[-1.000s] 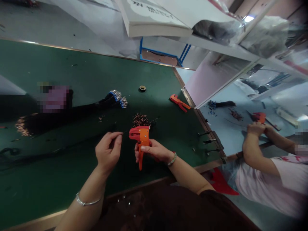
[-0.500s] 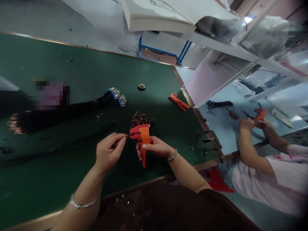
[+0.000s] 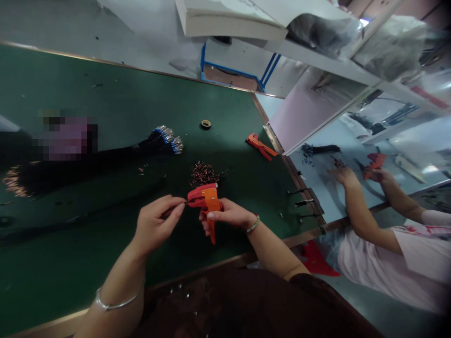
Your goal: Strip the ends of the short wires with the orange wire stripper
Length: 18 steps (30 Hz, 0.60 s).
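My right hand (image 3: 234, 216) is wrapped round the handles of a red and orange wire stripper (image 3: 211, 199), its jaws pointing left. My left hand (image 3: 157, 218) is closed in a pinch at those jaws. Between thumb and forefinger shows the short end of a thin dark wire (image 3: 186, 202), reaching to the stripper's mouth; most of it is hidden. Just beyond the tool lies a pile of small copper-and-black scraps (image 3: 203, 174). A thick bundle of black wires (image 3: 105, 164) lies to the left, with bare copper ends on one side and blue-and-silver terminals on the other.
A second wire stripper (image 3: 260, 146) and a tape roll (image 3: 206, 124) lie on the green table (image 3: 116, 103). Metal clamps (image 3: 305, 203) sit at its right edge. A shelf (image 3: 232, 28) overhangs the back. On the right a co-worker (image 3: 391, 253) holds a similar stripper (image 3: 376, 162).
My hands, the wire and the stripper stay nearly in place, with a slight tilt of the tool. The co-worker's hands have moved apart, one reaching toward the scraps. The view has shifted slightly.
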Available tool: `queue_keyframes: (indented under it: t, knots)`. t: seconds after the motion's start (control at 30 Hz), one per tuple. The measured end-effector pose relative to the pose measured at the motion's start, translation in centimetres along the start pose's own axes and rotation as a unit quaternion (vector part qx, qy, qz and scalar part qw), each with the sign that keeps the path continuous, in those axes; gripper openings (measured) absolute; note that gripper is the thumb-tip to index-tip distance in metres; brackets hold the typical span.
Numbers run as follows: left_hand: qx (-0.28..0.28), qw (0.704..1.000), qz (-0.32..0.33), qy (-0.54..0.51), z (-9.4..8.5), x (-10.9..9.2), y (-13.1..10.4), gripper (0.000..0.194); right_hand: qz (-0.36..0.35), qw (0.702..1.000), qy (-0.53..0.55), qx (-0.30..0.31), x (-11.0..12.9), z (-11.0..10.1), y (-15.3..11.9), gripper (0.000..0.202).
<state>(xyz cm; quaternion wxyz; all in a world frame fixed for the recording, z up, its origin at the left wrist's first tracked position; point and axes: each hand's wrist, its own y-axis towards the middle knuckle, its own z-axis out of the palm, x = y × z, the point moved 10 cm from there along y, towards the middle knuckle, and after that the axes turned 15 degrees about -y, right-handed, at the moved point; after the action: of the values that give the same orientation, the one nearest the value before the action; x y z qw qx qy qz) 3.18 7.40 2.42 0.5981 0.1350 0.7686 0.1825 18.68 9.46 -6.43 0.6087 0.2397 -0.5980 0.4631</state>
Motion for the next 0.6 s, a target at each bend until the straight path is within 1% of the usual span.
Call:
queue_keyframes:
  t: [0.2,0.33,0.43,0.6]
  knots:
    - [0.012,0.999,-0.028,-0.019,0.0,0.7,-0.1,0.016,0.007,1.000,-0.014,0.001,-0.4,0.2,0.1,0.050]
    - [0.014,0.999,-0.044,-0.026,0.0,1.1,-0.2,0.017,0.010,0.999,-0.037,-0.001,-0.6,0.2,0.2,0.045]
    - [0.013,0.998,-0.053,-0.023,0.0,1.1,-0.2,0.019,0.013,0.998,-0.057,-0.014,-0.7,0.0,0.2,0.043]
    - [0.003,0.997,-0.066,-0.026,-0.2,1.2,-0.1,0.021,0.022,0.996,-0.072,-0.045,-0.9,-0.2,0.4,0.047]
